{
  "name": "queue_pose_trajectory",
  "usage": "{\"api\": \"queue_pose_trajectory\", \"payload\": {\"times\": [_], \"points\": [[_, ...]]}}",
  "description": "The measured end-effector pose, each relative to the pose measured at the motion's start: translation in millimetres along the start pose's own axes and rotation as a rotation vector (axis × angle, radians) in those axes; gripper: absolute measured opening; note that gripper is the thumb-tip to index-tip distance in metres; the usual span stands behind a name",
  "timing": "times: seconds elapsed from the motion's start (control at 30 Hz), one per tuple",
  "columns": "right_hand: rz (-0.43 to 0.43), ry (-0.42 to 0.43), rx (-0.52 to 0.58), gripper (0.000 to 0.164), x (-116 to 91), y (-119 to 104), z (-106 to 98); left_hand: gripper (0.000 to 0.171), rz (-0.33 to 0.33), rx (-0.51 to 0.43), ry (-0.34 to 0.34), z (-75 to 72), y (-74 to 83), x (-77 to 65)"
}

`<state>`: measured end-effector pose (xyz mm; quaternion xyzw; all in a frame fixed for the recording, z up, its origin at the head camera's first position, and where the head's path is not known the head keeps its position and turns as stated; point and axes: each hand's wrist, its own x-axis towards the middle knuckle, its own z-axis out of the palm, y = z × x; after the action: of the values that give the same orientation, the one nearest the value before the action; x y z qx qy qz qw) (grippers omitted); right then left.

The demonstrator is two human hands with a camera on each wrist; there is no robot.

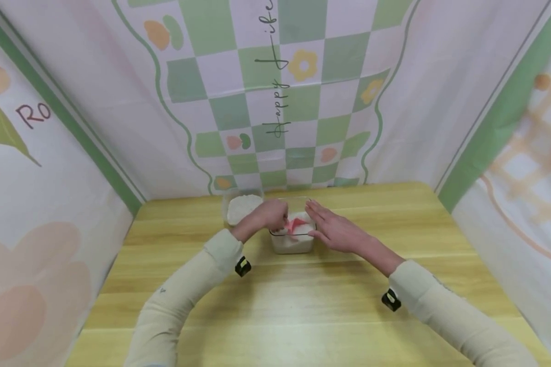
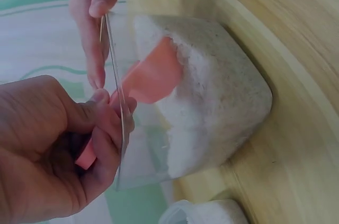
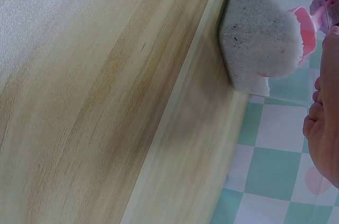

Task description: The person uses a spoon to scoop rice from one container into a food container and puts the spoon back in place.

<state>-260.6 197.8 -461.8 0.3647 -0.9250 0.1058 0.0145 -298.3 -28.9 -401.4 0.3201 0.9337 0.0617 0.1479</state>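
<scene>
A clear square container (image 1: 293, 245) holds a white, grainy material (image 2: 212, 81). My left hand (image 1: 273, 214) grips the handle of a pink scoop (image 2: 156, 73) at the container's rim. The scoop's blade reaches inside and touches the white material, as the left wrist view shows. On the container's right side is my right hand (image 1: 340, 232), its fingers straight and its thumb apart from them, right at the rim. Part of the scoop's handle is hidden within my left fingers.
A second clear container (image 1: 244, 208) with white contents stands to the left, partly behind my left hand. Both stand near the back of the wooden table (image 1: 294, 306). Behind its far edge hangs a green and white checked cloth (image 1: 298, 102).
</scene>
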Motion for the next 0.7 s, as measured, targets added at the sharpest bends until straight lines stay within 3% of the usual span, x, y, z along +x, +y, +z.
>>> {"api": "queue_pose_trajectory", "payload": {"times": [0.27, 0.47, 0.7], "points": [[0.004, 0.001, 0.01, 0.069, 0.6, -1.1, -1.7, 0.033, -0.043, -0.215, -0.057, -4.7, -7.4, -4.3], [0.002, 0.009, 0.002, 0.069, 0.0, 0.3, -1.7, 0.032, -0.043, -0.391, -0.041, -3.0, -21.3, -13.4], [-0.007, 0.009, 0.007, 0.069, 0.4, -0.9, -0.6, 0.037, -0.008, -0.476, -0.015, 2.6, -38.9, -24.9]]}}
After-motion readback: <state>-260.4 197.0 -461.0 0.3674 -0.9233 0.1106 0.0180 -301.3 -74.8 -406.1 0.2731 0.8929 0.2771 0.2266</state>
